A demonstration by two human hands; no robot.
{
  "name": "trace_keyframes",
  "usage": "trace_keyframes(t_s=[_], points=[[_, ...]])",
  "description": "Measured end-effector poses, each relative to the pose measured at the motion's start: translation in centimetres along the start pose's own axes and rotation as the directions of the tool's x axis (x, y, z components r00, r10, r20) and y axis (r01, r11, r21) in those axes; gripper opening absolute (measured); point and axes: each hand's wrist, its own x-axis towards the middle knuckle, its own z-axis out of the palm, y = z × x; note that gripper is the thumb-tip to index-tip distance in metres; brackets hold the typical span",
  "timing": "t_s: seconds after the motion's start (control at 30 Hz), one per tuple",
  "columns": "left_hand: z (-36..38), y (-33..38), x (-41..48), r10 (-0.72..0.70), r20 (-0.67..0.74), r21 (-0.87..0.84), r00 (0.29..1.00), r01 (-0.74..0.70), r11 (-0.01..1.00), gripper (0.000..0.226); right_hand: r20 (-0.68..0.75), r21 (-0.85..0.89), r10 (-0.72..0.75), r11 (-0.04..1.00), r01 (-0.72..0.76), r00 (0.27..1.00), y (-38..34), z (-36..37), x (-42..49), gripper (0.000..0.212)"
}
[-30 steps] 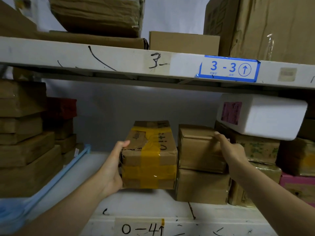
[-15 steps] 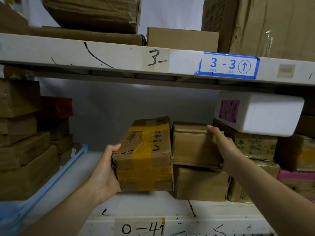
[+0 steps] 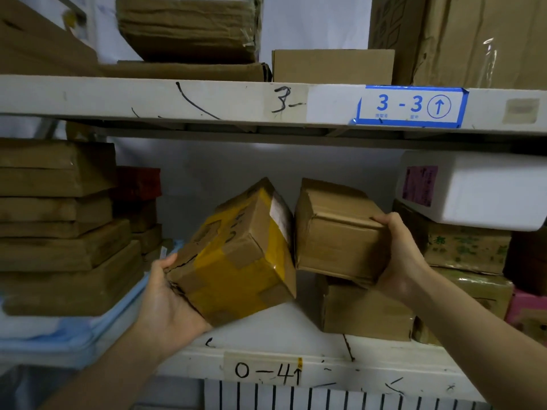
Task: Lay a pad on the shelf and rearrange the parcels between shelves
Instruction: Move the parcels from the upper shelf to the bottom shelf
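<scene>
Both parcels have lifted since a second ago. The yellow-taped brown cardboard parcel [image 3: 236, 255], which stood square on the white shelf board [image 3: 281, 327], now hangs cornerwise above it. The plain brown cardboard parcel [image 3: 337, 232] has risen off the brown box [image 3: 367, 312] it sat on. The left hand [image 3: 168, 294] cups the taped parcel's lower left corner, thumb on its edge and palm beneath. The right hand [image 3: 399, 255] clamps the plain parcel's right end, fingers wrapped over its top edge. Between the two grips the parcels touch, corner against side.

The step looks like drawing both parcels out of this shelf together. Each wants levelling first, I judge. The taped parcel rests on one palm and could roll toward the right grip, so the fingers should spread farther under it. The plain parcel, held by one end, may sag; pulling it straight back keeps it off the white foam box [image 3: 473, 187] just right of that grip. Left of the left grip, a pale blue pad [image 3: 74, 329] lies under stacked flat parcels.

Marker strokes on the taped parcel are too tilted to read. Above the grips, a blue-bordered label [image 3: 411, 106] reads "3 - 3" with an up arrow, and a handwritten "3-" [image 3: 284, 99] sits left of it. Below them, a tape strip [image 3: 265, 370] says "0-4" with an arrow. The foam box's pink sticker [image 3: 418, 186] is illegible.
</scene>
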Motion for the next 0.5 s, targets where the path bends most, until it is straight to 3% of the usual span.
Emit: trace_keyframes(t_s=[0.23, 0.37, 0.5], points=[[-2.3, -0.3, -5.4, 0.087, -0.073, -0.019, 0.993, -0.089, 0.996, 0.06, 0.098, 0.036, 0.036, 0.999, -0.04, 0.995, 2.4, 1.9, -2.1, 0.054], [-3.8, -0.6, -9.8, 0.152, -0.131, 0.001, 0.98, -0.154, 0.988, 0.059, 0.224, 0.016, 0.074, 0.997, -0.079, 0.972, 3.6, 2.6, -4.0, 0.035], [-5.8, -1.3, -15.4, 0.247, -0.181, 0.075, 0.952, -0.237, 0.969, 0.056, 0.344, -0.032, 0.121, 0.993, -0.117, 0.931, 4.9, 3.2, -5.8, 0.038]])
